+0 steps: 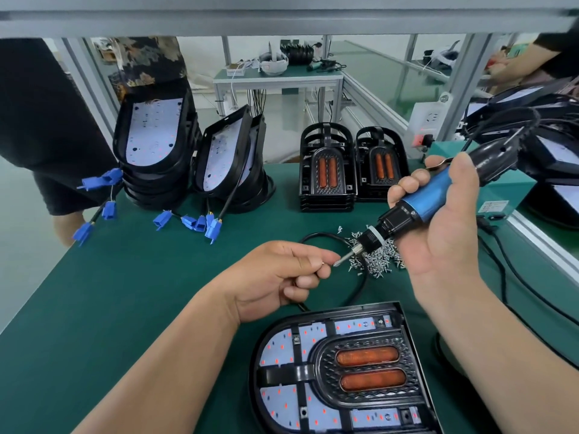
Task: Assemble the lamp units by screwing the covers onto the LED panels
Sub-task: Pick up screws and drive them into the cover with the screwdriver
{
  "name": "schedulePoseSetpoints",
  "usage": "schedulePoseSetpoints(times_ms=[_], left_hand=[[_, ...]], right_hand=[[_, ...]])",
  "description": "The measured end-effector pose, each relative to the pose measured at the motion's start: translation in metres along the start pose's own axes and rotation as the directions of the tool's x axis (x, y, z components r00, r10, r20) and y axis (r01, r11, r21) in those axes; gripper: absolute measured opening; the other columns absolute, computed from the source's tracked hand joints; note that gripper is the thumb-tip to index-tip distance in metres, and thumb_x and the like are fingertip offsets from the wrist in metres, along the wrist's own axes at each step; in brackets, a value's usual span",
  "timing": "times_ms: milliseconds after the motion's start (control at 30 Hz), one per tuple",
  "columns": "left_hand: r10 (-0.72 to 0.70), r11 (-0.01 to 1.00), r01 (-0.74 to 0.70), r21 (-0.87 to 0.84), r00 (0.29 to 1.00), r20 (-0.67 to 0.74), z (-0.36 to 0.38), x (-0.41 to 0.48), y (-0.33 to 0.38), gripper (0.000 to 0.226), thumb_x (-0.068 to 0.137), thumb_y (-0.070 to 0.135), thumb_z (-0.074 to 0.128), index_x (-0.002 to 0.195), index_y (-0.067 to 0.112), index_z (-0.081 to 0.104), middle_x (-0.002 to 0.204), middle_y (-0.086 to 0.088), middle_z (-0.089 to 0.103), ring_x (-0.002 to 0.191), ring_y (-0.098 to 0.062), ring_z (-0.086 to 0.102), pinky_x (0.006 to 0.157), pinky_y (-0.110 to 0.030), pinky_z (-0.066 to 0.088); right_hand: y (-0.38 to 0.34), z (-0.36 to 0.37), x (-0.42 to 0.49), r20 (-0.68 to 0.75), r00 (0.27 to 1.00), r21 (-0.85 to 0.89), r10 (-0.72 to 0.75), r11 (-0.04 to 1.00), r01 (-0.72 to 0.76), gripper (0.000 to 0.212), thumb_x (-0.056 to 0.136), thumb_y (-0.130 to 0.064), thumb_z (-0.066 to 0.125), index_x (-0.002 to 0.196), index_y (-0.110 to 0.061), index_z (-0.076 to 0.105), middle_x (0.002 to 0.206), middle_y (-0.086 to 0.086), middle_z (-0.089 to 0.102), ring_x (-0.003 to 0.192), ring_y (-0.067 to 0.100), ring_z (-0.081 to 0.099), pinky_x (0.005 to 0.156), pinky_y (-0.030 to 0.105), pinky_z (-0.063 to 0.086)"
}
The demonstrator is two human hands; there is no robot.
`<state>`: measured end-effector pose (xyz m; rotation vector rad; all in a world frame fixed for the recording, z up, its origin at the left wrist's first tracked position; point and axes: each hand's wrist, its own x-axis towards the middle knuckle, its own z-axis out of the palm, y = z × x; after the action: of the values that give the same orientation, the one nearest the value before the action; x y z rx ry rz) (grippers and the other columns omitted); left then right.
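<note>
Your right hand (pixel 438 220) is closed around the blue-and-black electric screwdriver (pixel 438 195), bit pointing left and down. Your left hand (pixel 282 274) is curled, thumb and forefinger pinched at the bit tip (pixel 340 262); whether a screw sits between them cannot be told. Both hands are raised above the mat.

The lamp unit (pixel 344 368) lies flat at the near edge, its black cover with two orange lenses seated on the white LED panel. A loose screw pile (pixel 376 261) lies just beyond it, under the screwdriver. A black cable (pixel 360 286) loops between pile and unit.

Open green mat (pixel 125 292) extends to your left. At the far edge stand two stacks of LED panels (pixel 156 151) with blue connectors (pixel 200 222) and two stacks of covers (pixel 327 170). An aluminium rail (pixel 539 242) bounds the right side. A small label on the teal box (pixel 498 195) is unreadable.
</note>
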<state>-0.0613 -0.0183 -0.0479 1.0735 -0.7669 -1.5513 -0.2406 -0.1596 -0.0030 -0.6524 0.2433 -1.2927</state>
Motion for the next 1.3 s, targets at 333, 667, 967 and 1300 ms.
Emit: schedulePoseSetpoints(times_ms=[333, 667, 967, 1300], left_hand=[[0.026, 1.000, -0.026, 0.012, 0.999, -0.028, 0.0039, -0.0003, 0.0013, 0.007, 0.098, 0.007, 0.067, 0.093, 0.010, 0.071, 0.088, -0.008, 0.067, 0.059, -0.006, 0.044, 0.045, -0.013, 0.029], [0.013, 1.000, -0.012, 0.012, 0.998, -0.054, 0.0014, 0.0015, 0.0013, 0.012, 0.084, 0.006, 0.077, 0.093, 0.011, 0.082, 0.081, -0.005, 0.066, 0.059, -0.006, 0.044, 0.045, -0.014, 0.030], [-0.008, 1.000, 0.008, -0.011, 0.998, -0.054, 0.0037, 0.0019, 0.0020, 0.014, 0.087, -0.001, 0.073, 0.096, 0.008, 0.080, 0.091, -0.013, 0.073, 0.055, -0.006, 0.045, 0.042, -0.013, 0.029], [-0.045, 0.999, 0.046, 0.009, 0.998, -0.051, 0.0078, 0.0015, 0.0022, 0.011, 0.091, -0.002, 0.068, 0.099, 0.004, 0.072, 0.088, -0.012, 0.072, 0.052, -0.004, 0.042, 0.040, -0.012, 0.027]], right_hand=[[-0.0014, -0.0035, 0.0024, -0.013, 1.000, -0.003, -0.008, 1.000, 0.008, 0.025, 0.106, -0.039, 0.062, 0.103, -0.014, 0.061, 0.081, -0.001, 0.054, 0.070, 0.014, 0.055, 0.075, 0.030, 0.053], [-0.0031, -0.0002, 0.0002, -0.008, 1.000, -0.001, -0.013, 1.000, 0.013, 0.025, 0.106, -0.038, 0.061, 0.103, -0.014, 0.060, 0.081, -0.001, 0.054, 0.070, 0.014, 0.055, 0.075, 0.030, 0.053], [-0.0058, 0.0027, -0.0024, 0.003, 1.000, 0.004, -0.019, 1.000, 0.019, 0.024, 0.108, -0.039, 0.060, 0.105, -0.015, 0.059, 0.082, -0.001, 0.054, 0.072, 0.014, 0.055, 0.077, 0.030, 0.053], [-0.0031, 0.0026, -0.0045, 0.017, 1.000, -0.014, -0.026, 1.000, 0.026, 0.023, 0.108, -0.038, 0.060, 0.105, -0.015, 0.059, 0.082, -0.001, 0.055, 0.073, 0.014, 0.056, 0.079, 0.031, 0.053]])
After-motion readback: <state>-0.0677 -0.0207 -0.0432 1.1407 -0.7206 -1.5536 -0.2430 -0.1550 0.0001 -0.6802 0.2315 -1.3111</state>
